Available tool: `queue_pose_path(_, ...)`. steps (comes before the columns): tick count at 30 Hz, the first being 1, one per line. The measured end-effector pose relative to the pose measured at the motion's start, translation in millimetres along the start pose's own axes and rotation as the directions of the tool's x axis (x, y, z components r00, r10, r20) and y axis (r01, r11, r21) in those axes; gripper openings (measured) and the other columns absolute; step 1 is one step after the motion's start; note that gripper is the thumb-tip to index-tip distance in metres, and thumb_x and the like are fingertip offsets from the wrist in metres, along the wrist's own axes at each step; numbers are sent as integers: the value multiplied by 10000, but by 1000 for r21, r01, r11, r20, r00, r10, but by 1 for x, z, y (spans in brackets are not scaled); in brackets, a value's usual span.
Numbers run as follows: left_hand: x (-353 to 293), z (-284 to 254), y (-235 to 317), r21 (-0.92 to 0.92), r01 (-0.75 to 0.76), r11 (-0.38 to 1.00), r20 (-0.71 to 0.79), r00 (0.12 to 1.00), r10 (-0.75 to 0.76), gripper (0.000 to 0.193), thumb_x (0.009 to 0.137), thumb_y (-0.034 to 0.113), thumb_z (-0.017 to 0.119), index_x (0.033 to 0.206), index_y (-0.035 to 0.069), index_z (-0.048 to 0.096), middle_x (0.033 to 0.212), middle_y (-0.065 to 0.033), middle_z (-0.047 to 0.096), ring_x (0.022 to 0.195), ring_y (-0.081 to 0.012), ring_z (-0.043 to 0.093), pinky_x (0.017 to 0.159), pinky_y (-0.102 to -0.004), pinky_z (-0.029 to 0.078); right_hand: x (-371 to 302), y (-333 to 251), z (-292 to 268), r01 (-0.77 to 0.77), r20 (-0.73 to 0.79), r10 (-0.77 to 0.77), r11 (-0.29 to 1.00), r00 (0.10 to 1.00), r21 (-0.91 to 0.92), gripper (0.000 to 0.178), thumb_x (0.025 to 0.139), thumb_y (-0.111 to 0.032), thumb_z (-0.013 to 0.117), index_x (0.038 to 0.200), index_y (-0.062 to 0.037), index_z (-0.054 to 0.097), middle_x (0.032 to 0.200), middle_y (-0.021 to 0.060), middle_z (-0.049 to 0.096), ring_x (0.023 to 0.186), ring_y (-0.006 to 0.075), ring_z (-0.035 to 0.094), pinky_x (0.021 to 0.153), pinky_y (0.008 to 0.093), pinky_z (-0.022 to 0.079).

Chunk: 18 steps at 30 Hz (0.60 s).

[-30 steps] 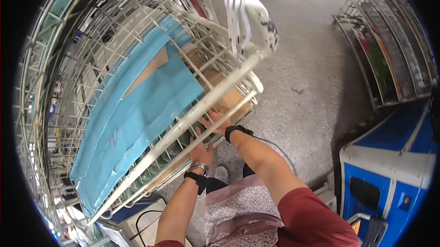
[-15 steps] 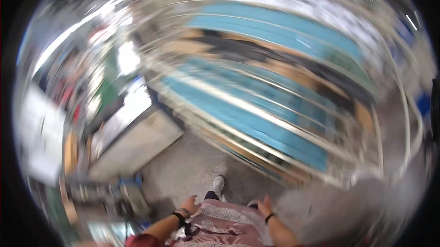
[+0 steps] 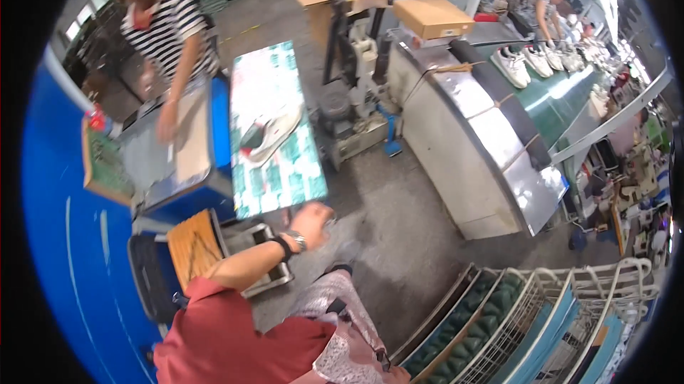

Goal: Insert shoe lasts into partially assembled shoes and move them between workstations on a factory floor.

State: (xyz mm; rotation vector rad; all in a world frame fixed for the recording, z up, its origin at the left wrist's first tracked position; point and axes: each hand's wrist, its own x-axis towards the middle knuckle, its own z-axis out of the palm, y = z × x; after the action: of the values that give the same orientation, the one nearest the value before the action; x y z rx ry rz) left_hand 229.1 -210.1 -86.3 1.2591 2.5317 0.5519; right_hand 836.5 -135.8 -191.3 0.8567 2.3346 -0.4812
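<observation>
Head camera view: A worker's left hand (image 3: 312, 222) hangs just beside the near end of a green-and-white table (image 3: 278, 197); whether it grips anything cannot be told, nor can the right hand's state. A wire rack (image 3: 534, 298) stands to its right. Beyond the hand, a white shoe (image 3: 281, 137) lies on the table; farther left, a person (image 3: 171, 31) in stripes.

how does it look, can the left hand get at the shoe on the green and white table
Probably yes: the left hand is by the near end of the table, and nothing seems to stand between it and the shoe farther up, though it would likely need to stretch forward.
</observation>
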Motion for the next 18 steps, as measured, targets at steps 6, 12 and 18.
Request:
queue_pose_path(6, 120, -153, -185, 342, 455, 822, -264, 886, -380, 995, 648, 352, 852, 1482, 8, 433, 1467, -245, 492, 1410, -405, 402, 1219, -484, 279, 95, 29, -69, -106, 75, 388, 60, 918, 993, 520, 966, -316, 636, 1358, 20, 572, 1313, 201, 625, 1164, 330, 600, 963, 429, 498)
queue_pose_path(12, 157, -143, -275, 131, 803, 581, -23, 588, -808, 825, 519, 318, 967, 1176, 2, 581, 1199, -223, 681, 1155, -372, 651, 986, -439, 537, 149, 4, -168, -396, 311, 358, 197, 881, 897, 523, 989, -360, 622, 1388, -24, 580, 1421, 185, 571, 1322, 344, 518, 1063, 451, 453)
queue_pose_path(18, 147, -126, -212, 146, 748, 647, -108, 662, -741, 808, 524, 421, 951, 1092, -32, 600, 1038, -232, 701, 959, -409, 683, 872, -469, 551, 259, 21, -223, -177, 13, 266, 602, 964, 779, 532, 922, -364, 723, 1286, 13, 626, 1314, 275, 620, 1222, 467, 567, 1029, 509, 475)
